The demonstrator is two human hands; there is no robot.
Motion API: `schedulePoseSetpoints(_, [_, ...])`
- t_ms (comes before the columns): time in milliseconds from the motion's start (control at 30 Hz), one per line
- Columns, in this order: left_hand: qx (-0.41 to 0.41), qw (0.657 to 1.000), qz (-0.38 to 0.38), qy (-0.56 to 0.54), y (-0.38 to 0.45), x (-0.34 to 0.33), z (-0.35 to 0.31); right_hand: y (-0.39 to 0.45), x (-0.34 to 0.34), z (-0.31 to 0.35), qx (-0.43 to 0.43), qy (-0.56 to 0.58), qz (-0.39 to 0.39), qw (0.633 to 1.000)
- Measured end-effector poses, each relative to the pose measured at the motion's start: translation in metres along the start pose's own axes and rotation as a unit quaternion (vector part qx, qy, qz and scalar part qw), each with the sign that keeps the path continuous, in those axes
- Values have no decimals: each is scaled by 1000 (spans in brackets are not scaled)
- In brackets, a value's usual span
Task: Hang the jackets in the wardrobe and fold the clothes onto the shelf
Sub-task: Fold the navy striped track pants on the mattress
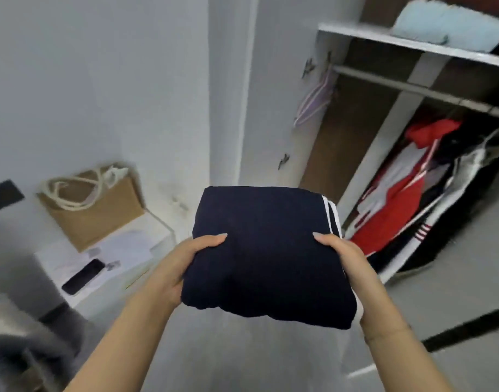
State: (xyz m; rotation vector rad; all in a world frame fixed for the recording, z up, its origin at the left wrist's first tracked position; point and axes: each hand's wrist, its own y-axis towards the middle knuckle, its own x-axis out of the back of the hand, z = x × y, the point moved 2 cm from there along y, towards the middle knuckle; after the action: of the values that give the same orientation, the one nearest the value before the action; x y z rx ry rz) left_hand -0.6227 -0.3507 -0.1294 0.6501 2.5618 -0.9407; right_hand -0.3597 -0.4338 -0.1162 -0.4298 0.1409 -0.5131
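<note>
Your left hand (183, 267) grips the left edge of one folded navy garment (263, 250), thumb on top, fingers curled beneath. Your right hand (347, 263) grips its right edge the same way, beside the white stripes. You hold the bundle in mid-air, near you, left of the open wardrobe (364, 154). Far right, one pale blue folded cloth (446, 25) lies on the shelf (412, 45); one red jacket (395, 193) hangs below.

Left hand (180, 267): thumb on top, fingers curled beneath the folded navy garment (265, 250); forearm bare
Right hand (347, 264): mirrored grip; forearm bare
</note>
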Motion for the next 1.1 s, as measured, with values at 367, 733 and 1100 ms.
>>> schedulePoseSetpoints(367, [-131, 968, 76, 198, 111, -276, -74, 29, 219, 153, 161, 49, -105, 980])
schedulePoseSetpoints(733, [-268, 937, 95, 201, 189, -407, -269, 117, 238, 348, 317, 80, -131, 936])
schedulePoseSetpoints(1100, [-428, 842, 187, 271, 231, -587, -503, 162, 283, 612, 424, 38, -230, 875])
